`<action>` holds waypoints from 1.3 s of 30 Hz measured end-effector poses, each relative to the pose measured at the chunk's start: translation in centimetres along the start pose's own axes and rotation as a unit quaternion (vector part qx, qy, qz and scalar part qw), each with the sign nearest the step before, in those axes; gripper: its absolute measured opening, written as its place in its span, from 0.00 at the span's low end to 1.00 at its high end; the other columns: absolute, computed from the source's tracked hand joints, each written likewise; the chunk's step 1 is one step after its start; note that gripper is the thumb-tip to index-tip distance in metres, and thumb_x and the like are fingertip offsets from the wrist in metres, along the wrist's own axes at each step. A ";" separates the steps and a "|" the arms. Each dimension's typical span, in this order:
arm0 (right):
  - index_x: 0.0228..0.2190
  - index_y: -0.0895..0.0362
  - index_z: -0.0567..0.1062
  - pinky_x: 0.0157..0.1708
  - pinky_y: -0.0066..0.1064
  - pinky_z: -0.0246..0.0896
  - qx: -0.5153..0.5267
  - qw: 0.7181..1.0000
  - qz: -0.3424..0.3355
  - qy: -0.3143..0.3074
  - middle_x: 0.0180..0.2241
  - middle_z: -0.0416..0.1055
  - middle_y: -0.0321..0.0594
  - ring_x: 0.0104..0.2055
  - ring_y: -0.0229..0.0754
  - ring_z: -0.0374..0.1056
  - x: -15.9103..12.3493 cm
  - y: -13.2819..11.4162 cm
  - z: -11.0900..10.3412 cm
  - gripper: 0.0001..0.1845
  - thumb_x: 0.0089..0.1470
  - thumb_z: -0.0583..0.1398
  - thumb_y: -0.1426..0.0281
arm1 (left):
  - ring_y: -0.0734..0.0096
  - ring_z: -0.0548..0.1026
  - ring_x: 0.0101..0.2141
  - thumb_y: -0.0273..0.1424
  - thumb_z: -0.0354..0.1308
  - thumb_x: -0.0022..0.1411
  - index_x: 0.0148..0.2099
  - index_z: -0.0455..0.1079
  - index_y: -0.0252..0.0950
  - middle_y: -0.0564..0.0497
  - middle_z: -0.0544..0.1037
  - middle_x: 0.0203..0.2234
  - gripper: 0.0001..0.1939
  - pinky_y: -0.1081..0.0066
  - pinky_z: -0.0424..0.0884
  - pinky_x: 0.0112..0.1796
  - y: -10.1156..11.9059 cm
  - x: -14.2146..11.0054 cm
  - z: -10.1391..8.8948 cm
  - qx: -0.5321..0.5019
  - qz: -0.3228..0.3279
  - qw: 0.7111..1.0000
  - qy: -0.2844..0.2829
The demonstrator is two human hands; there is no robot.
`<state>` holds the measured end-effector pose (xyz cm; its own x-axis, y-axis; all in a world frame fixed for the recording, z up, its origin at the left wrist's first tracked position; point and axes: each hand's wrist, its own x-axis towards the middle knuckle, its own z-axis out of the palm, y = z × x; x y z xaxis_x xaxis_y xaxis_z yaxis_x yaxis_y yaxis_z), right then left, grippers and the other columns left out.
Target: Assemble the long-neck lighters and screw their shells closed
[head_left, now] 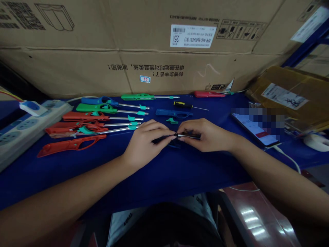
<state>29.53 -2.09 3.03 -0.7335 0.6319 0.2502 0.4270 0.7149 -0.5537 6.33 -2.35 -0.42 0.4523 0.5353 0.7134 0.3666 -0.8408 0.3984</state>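
Note:
My left hand (145,142) and my right hand (205,134) meet over the blue table cover (77,168), both pinched on a thin dark rod with a metal tube (177,136) held level between them. A small blue part lies under the hands, mostly hidden. Just beyond the hands lie a blue lighter shell (173,113), a small teal trigger piece (171,120) and a black and yellow screwdriver (189,106).
Several long-nosed lighters in red, green and blue (95,118) lie in rows at the left, one red shell (69,144) nearest. A power strip (23,128) is far left, a phone (253,128) with cable right, cardboard boxes (154,44) behind.

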 end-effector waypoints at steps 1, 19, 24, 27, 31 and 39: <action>0.40 0.60 0.76 0.35 0.28 0.62 -0.003 1.000 -0.004 -0.007 0.34 0.75 0.40 0.33 0.36 0.68 0.0 0.0 -0.1 0.06 0.62 0.58 0.74 | 0.69 0.77 0.34 0.29 0.66 0.64 0.41 0.80 0.37 0.51 0.83 0.33 0.03 0.67 0.72 0.39 0.0 0.0 0.0 0.000 -0.001 1.000 -0.003; 0.41 0.58 0.74 0.35 0.28 0.66 0.026 1.000 0.007 -0.005 0.34 0.76 0.39 0.33 0.37 0.71 -0.2 0.4 -0.1 0.06 0.63 0.58 0.71 | 0.69 0.78 0.33 0.29 0.66 0.64 0.40 0.81 0.40 0.53 0.84 0.32 0.03 0.66 0.72 0.37 -0.3 -0.1 0.1 0.005 0.006 1.000 0.007; 0.40 0.58 0.75 0.33 0.27 0.65 0.016 1.000 -0.007 0.006 0.33 0.77 0.38 0.31 0.36 0.71 -0.2 0.4 -0.2 0.05 0.62 0.60 0.73 | 0.69 0.79 0.33 0.29 0.66 0.63 0.39 0.81 0.40 0.53 0.84 0.32 0.03 0.66 0.72 0.37 -0.2 -0.1 0.1 0.008 0.005 1.000 0.012; 0.40 0.57 0.75 0.34 0.27 0.66 0.014 1.000 -0.012 0.012 0.33 0.78 0.39 0.32 0.36 0.72 -0.2 0.4 -0.2 0.05 0.62 0.60 0.73 | 0.70 0.79 0.32 0.29 0.66 0.63 0.39 0.81 0.40 0.53 0.84 0.31 0.02 0.67 0.73 0.37 -0.1 -0.1 0.1 0.007 0.003 1.000 0.017; 0.40 0.57 0.75 0.35 0.27 0.66 0.009 1.000 -0.014 0.014 0.34 0.78 0.39 0.33 0.36 0.72 -0.3 0.4 -0.1 0.05 0.61 0.61 0.72 | 0.70 0.78 0.32 0.30 0.66 0.63 0.38 0.81 0.40 0.53 0.84 0.32 0.02 0.66 0.73 0.37 -0.1 -0.1 0.1 0.008 0.007 1.000 0.013; 0.40 0.58 0.75 0.34 0.25 0.66 0.017 0.999 -0.015 0.022 0.34 0.78 0.38 0.32 0.35 0.73 -0.2 0.3 0.1 0.04 0.61 0.61 0.73 | 0.70 0.78 0.32 0.29 0.68 0.61 0.37 0.81 0.39 0.53 0.84 0.32 0.01 0.67 0.73 0.36 0.0 0.1 0.1 0.000 0.012 1.000 0.021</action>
<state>29.77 -2.05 2.77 -0.7211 0.6236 0.3018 0.3863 0.7236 -0.5720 6.39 -2.29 -0.43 0.4259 0.5115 0.7463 0.3562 -0.8530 0.3814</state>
